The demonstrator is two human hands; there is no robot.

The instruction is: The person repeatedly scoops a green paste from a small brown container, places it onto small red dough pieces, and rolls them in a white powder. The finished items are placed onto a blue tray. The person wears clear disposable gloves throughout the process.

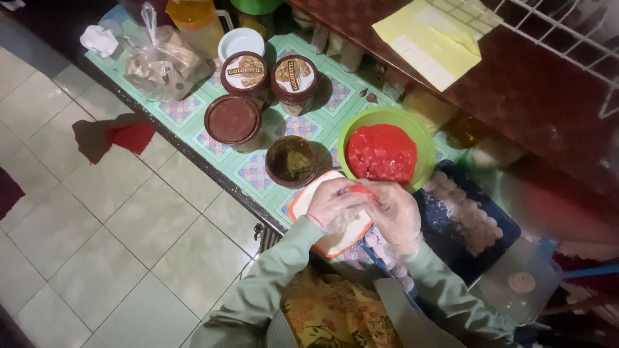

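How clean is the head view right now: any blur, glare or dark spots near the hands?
Head view: both hands, left hand and right hand, are slightly motion-blurred; the right edge past the dark tray is smeared and dim; the red filling looks oversaturated; floor tiles evenly lit.

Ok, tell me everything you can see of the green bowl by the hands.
The green bowl is round, bright lime green and looks like plastic. It stands upright on the patterned table cover, filled most of the way with a lumpy red paste. A dark brown tub sits just to its left and a dark tray of pale dough rounds lies at its lower right. Both hands work just below its near rim; contact with it cannot be told.
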